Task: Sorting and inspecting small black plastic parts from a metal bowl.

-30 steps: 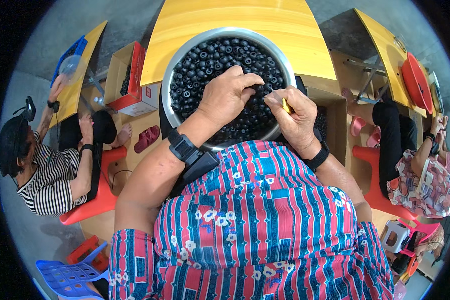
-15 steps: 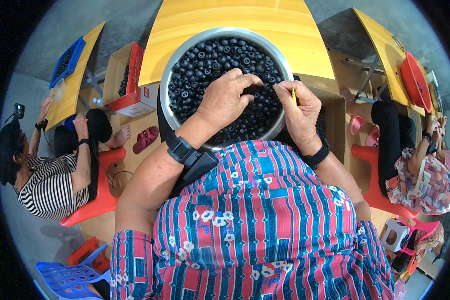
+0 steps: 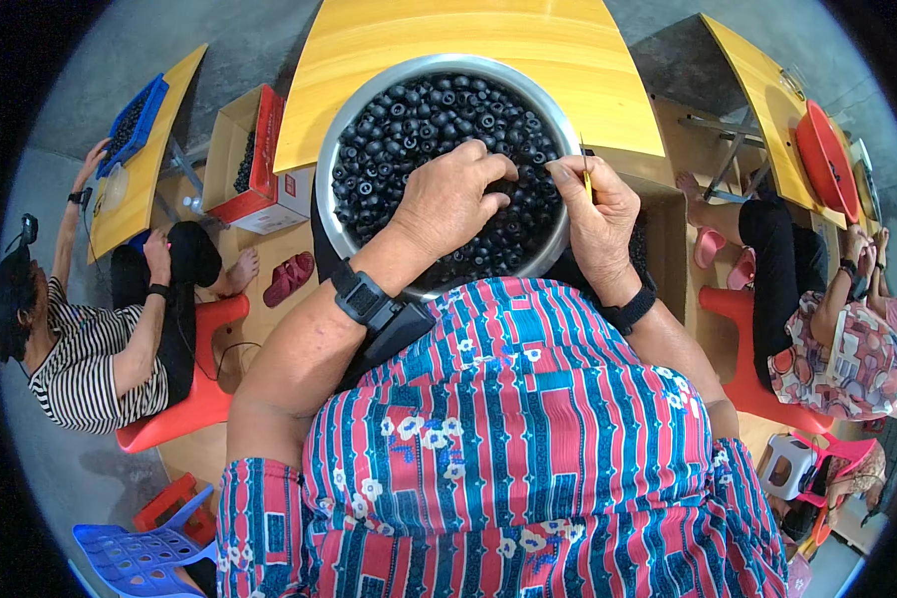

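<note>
A wide steel bowl (image 3: 331,214) full of small black ring-shaped pieces (image 3: 409,130) with holes rests close against my front. My left hand (image 3: 450,196) reaches over it from the left, fingers bent, thumb and forefinger apart among the pieces; I make out nothing held between them. At the bowl's right rim my right hand (image 3: 604,214) pinches a thin tool with a yellow handle (image 3: 587,182). The tool stands roughly upright, its slender dark end above the fingers. Most of its lower part is hidden in the hand.
A yellow table (image 3: 468,30) lies beyond the bowl. To the left stands an open cardboard box (image 3: 269,214); another box (image 3: 663,249) is at the right. People sit on red stools (image 3: 204,344) at side tables, with a blue crate (image 3: 135,125) and red basin (image 3: 825,159).
My left fingers have shifted slightly lower and left over the pieces. The tool in my right hand now stands with its thin dark end showing higher. The person at left has reached toward the blue crate.
</note>
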Tool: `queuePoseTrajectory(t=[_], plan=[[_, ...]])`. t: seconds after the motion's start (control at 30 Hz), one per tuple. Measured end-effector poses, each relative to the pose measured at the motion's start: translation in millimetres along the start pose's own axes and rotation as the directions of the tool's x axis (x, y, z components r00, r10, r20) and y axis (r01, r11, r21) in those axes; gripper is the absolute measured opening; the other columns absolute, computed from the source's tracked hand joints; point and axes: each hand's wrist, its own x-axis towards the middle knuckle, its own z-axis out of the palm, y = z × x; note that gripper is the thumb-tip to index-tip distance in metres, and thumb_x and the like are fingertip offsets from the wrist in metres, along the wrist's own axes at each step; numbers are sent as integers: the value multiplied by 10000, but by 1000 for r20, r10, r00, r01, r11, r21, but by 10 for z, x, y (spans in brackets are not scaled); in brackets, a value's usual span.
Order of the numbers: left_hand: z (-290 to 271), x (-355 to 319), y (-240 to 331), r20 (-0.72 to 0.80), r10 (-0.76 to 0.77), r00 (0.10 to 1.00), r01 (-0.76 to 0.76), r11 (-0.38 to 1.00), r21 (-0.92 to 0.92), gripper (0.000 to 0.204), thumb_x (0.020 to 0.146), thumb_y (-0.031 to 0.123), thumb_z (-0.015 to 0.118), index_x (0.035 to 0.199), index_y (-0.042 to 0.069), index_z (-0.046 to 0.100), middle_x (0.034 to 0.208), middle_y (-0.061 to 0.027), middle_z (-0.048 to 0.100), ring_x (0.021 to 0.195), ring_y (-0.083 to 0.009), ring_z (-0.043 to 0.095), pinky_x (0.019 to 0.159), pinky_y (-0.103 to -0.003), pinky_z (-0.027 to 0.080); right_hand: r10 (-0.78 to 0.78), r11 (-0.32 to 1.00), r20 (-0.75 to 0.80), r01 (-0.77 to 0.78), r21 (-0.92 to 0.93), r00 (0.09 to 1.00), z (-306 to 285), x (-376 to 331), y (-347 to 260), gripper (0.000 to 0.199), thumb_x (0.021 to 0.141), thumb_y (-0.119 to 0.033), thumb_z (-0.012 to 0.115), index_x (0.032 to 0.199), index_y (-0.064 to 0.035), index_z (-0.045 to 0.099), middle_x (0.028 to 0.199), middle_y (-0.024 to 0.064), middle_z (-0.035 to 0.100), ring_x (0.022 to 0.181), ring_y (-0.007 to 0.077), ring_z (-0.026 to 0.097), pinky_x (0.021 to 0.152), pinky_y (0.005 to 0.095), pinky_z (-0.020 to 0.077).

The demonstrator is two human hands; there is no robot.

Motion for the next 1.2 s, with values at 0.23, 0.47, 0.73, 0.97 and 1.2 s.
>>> queuePoseTrajectory(t=[0.23,0.47,0.73,0.97,1.2], plan=[[3,-41,-18,12,42,999,-42,996,76,259,766,158,721,1020,149,670,878,-80,559,819,-279,627,715,-376,529,-15,1000,29,15,-4,999,33,-20,-3,55,875,-60,662,899,-15,683,847,17,658,797,80,589,728,229,467],[49,-49,-65,-42,60,997,-58,996,62,221,787,156,704,1006,154,674,844,-71,554,800,-270,627,697,-376,530,-18,996,69,24,-90,997,52,-22,26,95,863,-92,675,905,-6,676,815,55,657,779,105,603,718,248,475],[55,-35,-122,-125,17,992,-55,951,-304,196,825,211,702,982,98,667,765,-28,536,648,-153,551,554,-267,446,-15,999,148,22,-49,989,69,-35,-21,132,861,-91,678,964,-9,675,842,65,663,806,120,611,745,265,481],[28,-393,-94,394,-157,905,391,-54,-919,388,919,377,638,1120,48,593,724,73,443,596,1,350,492,-158,291,-124,992,397,124,27,909,165,-14,-96,298,801,-88,720,1086,-22,660,893,101,652,842,183,617,770,291,482],[126,-595,-105,415,-97,904,370,-305,-877,397,940,381,588,1127,31,582,813,49,506,619,-17,356,537,-168,323,-63,998,496,55,32,866,193,-34,-142,273,787,-118,741,1034,-22,676,849,89,636,783,188,606,718,294,474]])
